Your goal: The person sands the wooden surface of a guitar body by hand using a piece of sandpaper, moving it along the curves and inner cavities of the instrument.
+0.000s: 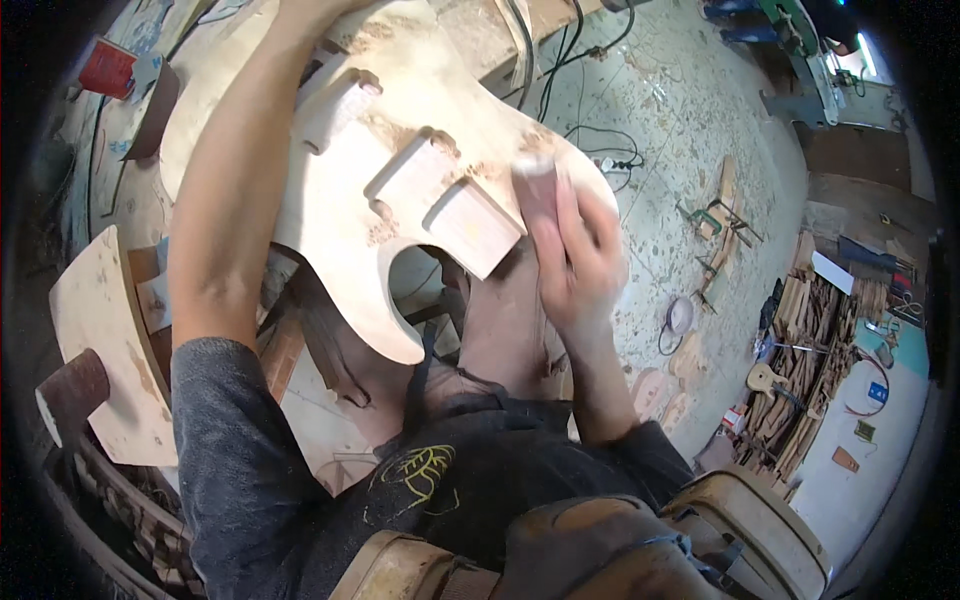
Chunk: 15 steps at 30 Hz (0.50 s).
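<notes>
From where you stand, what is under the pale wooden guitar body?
Past the lower edge of the guitar body, the person's trousered legs show, seemingly running beneath it. Whatever directly supports it cannot be seen; the wood covers that.

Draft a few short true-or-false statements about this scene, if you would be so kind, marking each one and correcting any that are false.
1. The right hand holds a block. True.
2. The body is painted black. False: it is pale, bare wood.
3. Recesses are cut into the body. True.
4. The left forearm passes beneath the body. False: it passes above it.
5. The shirt is white. False: it is dark.
6. A red object shows at upper left. True.
</notes>
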Each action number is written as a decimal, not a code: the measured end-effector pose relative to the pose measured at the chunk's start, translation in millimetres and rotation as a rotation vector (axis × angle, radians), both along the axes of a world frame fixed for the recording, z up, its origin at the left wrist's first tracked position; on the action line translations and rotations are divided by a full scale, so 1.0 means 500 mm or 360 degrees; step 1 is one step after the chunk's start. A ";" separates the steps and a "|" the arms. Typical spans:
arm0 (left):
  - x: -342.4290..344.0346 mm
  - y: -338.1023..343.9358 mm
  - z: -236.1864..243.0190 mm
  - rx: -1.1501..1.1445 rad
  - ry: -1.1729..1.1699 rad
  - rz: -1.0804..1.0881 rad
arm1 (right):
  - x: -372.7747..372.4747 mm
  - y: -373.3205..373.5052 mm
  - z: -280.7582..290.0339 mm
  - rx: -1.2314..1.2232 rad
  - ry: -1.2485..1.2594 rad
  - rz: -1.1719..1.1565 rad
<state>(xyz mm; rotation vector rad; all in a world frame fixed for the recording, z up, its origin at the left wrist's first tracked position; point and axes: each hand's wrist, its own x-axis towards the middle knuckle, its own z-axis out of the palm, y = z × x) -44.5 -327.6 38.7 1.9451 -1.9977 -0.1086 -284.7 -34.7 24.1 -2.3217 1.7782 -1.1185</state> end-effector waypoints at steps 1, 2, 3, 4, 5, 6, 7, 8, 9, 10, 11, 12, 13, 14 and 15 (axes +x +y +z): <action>-0.012 -0.010 -0.011 0.0002 0.0018 -0.0026 | -0.015 0.026 -0.014 0.0056 -0.0084 0.0008; -0.015 -0.006 -0.015 0.0016 0.0021 -0.0033 | -0.013 0.013 -0.009 0.0055 -0.0078 0.0004; -0.016 -0.011 -0.010 0.0013 0.0035 -0.0036 | -0.008 -0.014 0.002 0.0031 -0.0013 -0.0057; 0.004 0.000 -0.004 0.0020 0.0021 -0.0003 | 0.011 -0.018 0.023 0.0036 0.0024 -0.0094; 0.004 -0.006 -0.005 0.0019 0.0033 -0.0005 | 0.038 -0.038 0.054 0.0212 -0.0245 -0.0189; 0.003 -0.008 -0.016 0.0034 0.0044 0.0012 | 0.034 -0.029 0.045 0.0209 -0.0240 -0.0193; 0.003 -0.009 -0.008 0.0021 0.0034 -0.0014 | 0.027 -0.014 0.024 0.0124 -0.0155 -0.0171; 0.002 -0.003 -0.008 0.0026 0.0021 -0.0017 | 0.020 0.005 0.004 0.0039 -0.0070 -0.0148; -0.009 -0.004 -0.010 0.0029 0.0029 -0.0043 | 0.014 0.026 0.004 0.0045 -0.0113 -0.0110; -0.014 -0.013 -0.004 0.0022 0.0030 -0.0062 | 0.001 0.011 0.002 0.0029 -0.0097 -0.0124; 0.004 0.001 -0.003 0.0026 0.0012 -0.0029 | 0.011 -0.004 0.021 0.0083 -0.0084 -0.0194; 0.007 0.006 -0.003 0.0036 0.0019 -0.0028 | 0.014 -0.014 0.039 0.0152 -0.0045 -0.0297; 0.008 0.001 0.002 0.0026 0.0021 -0.0031 | 0.022 -0.042 0.048 0.0112 -0.0236 -0.0290; 0.003 0.005 -0.002 0.0035 0.0019 -0.0037 | 0.024 -0.029 0.039 0.0107 -0.0232 -0.0300; -0.001 0.009 -0.007 0.0046 0.0015 -0.0042 | 0.025 -0.010 0.019 0.0029 -0.0113 -0.0277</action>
